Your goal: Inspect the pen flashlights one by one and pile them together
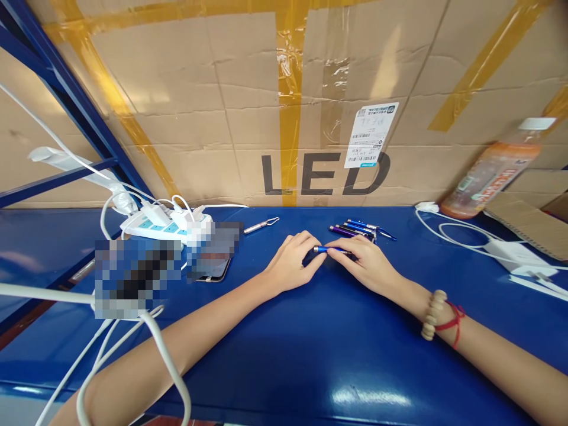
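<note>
Both my hands rest on the blue table [310, 355] and meet on a small blue pen-shaped stick [323, 249]. My left hand [293, 262] pinches its left end with curled fingers. My right hand [362, 264] grips its right end, fingers closed round it. Just behind them lies a small group of similar blue and purple sticks [357, 228]. A silver stick with a clip [261, 225] lies alone to the left of that group. My right wrist wears a bead bracelet and a red string [439, 319].
A white power strip [164, 225] with plugs and white cables sits at the left, a phone [213, 269] beside it. A cardboard wall marked LED [323, 173] stands behind. An orange drink bottle [490, 171], a white charger [510, 251] and cardboard pieces lie at right.
</note>
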Tool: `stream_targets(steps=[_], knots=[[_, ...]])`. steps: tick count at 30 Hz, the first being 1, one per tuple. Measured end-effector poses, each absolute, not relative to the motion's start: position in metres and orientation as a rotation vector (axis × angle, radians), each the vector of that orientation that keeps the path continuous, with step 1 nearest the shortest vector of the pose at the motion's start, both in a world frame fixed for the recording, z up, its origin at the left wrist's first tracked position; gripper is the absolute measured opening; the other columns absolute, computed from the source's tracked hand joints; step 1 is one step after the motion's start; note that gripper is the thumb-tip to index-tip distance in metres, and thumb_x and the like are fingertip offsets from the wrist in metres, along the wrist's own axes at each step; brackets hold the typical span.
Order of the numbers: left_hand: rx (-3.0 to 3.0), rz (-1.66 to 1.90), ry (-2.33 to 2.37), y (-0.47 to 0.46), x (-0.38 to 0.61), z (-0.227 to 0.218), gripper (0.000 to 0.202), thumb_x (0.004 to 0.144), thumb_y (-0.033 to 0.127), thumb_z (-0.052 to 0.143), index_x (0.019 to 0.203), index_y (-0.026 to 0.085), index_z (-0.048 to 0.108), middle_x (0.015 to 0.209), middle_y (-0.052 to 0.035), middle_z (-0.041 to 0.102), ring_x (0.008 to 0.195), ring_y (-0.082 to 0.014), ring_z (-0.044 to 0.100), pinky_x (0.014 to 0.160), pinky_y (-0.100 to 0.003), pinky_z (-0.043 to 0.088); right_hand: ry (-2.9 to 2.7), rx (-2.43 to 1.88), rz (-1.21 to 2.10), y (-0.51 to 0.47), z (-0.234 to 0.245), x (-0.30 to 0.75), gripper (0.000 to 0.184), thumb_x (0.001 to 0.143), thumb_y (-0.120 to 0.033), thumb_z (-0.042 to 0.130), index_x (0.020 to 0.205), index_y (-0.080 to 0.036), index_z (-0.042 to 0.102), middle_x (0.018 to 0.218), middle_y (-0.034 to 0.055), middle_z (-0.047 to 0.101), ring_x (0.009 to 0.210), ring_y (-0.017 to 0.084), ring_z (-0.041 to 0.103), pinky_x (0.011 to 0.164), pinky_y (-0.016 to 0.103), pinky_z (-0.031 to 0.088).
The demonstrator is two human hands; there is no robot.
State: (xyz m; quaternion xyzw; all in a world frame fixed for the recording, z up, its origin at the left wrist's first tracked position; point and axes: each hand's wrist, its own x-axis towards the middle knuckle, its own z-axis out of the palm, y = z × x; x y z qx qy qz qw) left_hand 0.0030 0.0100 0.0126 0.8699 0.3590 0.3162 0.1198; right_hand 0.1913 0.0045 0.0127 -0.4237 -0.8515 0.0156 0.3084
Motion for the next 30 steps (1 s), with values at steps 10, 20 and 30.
stream_targets(steps=[10,20,30], knots=[[2.265,0.999,1.167,0.0129,-0.0005,0.0144,0.031,0.095,0.029,0.026,0.074,0.019,0.048,0.082,-0.0022,0.053,0.078,-0.0158,0.051,0.079,-0.031,0.040,-2.263,-1.102,-0.038,0.0015,0.0143,0.1911,0.033,0.085,-0.050,0.047,0.085,-0.024,0.068,0.073,-0.0001,0.070,0.060,0.014,0.060,0.062,0.027,0.043],[2.211,1.110,0.965,0.0146,-0.0030,0.0136,0.034,0.095,0.031,0.022,0.076,0.019,0.047,0.081,-0.0037,0.052,0.080,-0.0168,0.051,0.079,-0.030,0.042,-2.218,-1.083,-0.084,0.0043,0.0093,0.1921,0.031,0.085,-0.047,0.050,0.088,-0.022,0.069,0.076,0.0009,0.070,0.059,0.013,0.061,0.061,0.025,0.046],[2.141,1.114,0.972,0.0174,-0.0042,0.0108,0.037,0.094,0.029,0.020,0.075,0.019,0.050,0.082,-0.0036,0.055,0.079,-0.0165,0.052,0.079,-0.031,0.044,-2.199,-1.092,-0.091,0.0034,0.0102,0.1915,0.030,0.085,-0.045,0.050,0.088,-0.022,0.069,0.082,0.0017,0.072,0.065,0.015,0.064,0.064,0.027,0.048]])
